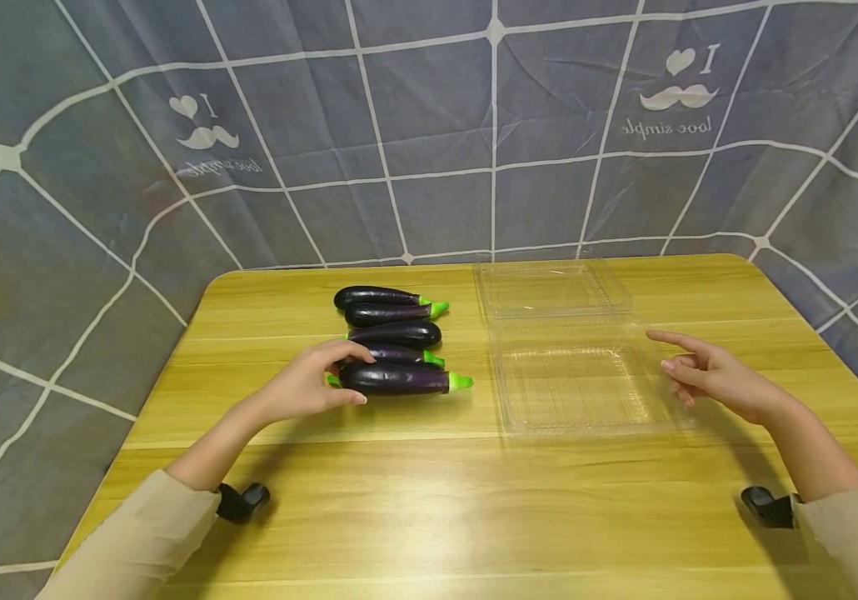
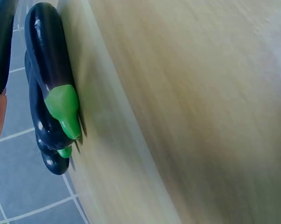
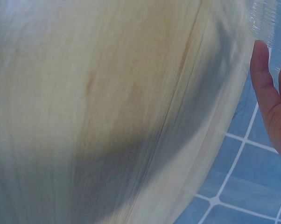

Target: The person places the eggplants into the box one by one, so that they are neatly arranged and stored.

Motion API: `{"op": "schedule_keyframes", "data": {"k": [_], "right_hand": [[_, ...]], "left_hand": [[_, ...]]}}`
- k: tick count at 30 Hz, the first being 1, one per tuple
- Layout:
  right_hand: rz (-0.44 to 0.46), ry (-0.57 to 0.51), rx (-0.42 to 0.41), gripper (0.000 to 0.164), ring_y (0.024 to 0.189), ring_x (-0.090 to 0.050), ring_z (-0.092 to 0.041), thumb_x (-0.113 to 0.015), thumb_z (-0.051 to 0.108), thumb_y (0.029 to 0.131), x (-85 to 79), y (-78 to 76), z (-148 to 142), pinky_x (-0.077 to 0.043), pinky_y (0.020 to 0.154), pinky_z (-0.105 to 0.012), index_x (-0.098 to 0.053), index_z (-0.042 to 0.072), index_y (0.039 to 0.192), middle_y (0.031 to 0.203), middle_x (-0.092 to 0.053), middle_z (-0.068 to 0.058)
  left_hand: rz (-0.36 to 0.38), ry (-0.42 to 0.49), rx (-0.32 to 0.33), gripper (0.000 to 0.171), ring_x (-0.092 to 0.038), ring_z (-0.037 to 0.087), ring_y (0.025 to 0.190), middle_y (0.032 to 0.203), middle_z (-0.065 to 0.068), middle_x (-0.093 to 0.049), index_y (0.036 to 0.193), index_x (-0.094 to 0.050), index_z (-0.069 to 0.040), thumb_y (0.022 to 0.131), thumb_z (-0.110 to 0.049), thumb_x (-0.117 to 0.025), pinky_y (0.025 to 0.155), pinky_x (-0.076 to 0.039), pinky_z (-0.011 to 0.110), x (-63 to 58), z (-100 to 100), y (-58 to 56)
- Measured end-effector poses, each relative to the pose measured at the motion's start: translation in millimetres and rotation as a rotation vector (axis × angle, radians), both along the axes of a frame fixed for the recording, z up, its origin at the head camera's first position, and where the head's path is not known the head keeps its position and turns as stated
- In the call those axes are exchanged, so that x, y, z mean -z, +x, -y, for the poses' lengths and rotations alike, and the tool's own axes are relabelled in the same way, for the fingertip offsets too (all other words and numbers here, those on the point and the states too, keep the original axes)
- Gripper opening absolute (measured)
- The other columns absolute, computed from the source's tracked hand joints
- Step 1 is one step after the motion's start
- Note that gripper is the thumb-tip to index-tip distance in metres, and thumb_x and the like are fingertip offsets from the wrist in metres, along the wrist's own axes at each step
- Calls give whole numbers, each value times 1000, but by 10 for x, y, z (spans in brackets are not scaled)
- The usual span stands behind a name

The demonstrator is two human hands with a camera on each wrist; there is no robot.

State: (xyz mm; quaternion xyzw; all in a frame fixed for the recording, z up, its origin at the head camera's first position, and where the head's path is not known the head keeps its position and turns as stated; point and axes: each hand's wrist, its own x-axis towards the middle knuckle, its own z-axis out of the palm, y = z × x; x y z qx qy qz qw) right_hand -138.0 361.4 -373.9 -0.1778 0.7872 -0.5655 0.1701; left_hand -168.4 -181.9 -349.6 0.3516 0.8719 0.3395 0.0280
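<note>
My left hand (image 1: 309,379) grips the nearest eggplant (image 1: 399,378) by its blunt left end, thumb on the near side and fingers over the far side. Its green stem points right. In the left wrist view the held eggplant (image 2: 0,49) shows at the upper left edge, apart from the other eggplants (image 2: 49,49). Behind it several dark purple eggplants (image 1: 399,334) lie in a row, some stems right, some left. My right hand (image 1: 721,379) is beside the right edge of a clear plastic clamshell box (image 1: 507,392), index finger extended, holding nothing; whether it touches the box I cannot tell.
The box lies with its lid (image 1: 549,287) folded back toward the far edge of the wooden table (image 1: 429,508). A grey curtain (image 1: 436,108) with white lines hangs behind and at both sides. Black straps (image 1: 243,502) are on both wrists.
</note>
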Motion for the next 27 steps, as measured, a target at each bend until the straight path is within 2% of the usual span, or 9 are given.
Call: {"op": "schedule_keyframes", "data": {"k": [8, 16, 27], "right_hand": [[-7, 5, -12, 49, 51, -48, -16, -40, 3, 99, -7, -5, 4, -46, 50, -33, -34, 27, 141, 65, -47, -3], [0, 4, -6, 49, 51, -48, -16, -41, 3, 99, 3, -3, -3, -46, 51, -33, -34, 27, 141, 66, -47, -3], [-1, 18, 3, 48, 51, -49, -17, -40, 4, 100, -14, 2, 7, -48, 52, -32, -35, 30, 139, 66, -48, -4]], "left_hand": [[17, 16, -7, 45, -53, 20, 100, 114, 3, -58, 112, -60, -15, 72, -14, -81, 77, -51, 44, -41, -39, -34], [3, 20, 8, 43, -54, 21, 108, 116, 2, -57, 113, -59, -14, 75, -16, -79, 79, -51, 35, -67, -145, -69], [-7, 50, 1, 43, -52, 18, 100, 115, 1, -59, 114, -60, -13, 75, -19, -79, 79, -50, 37, -60, -376, -154]]}}
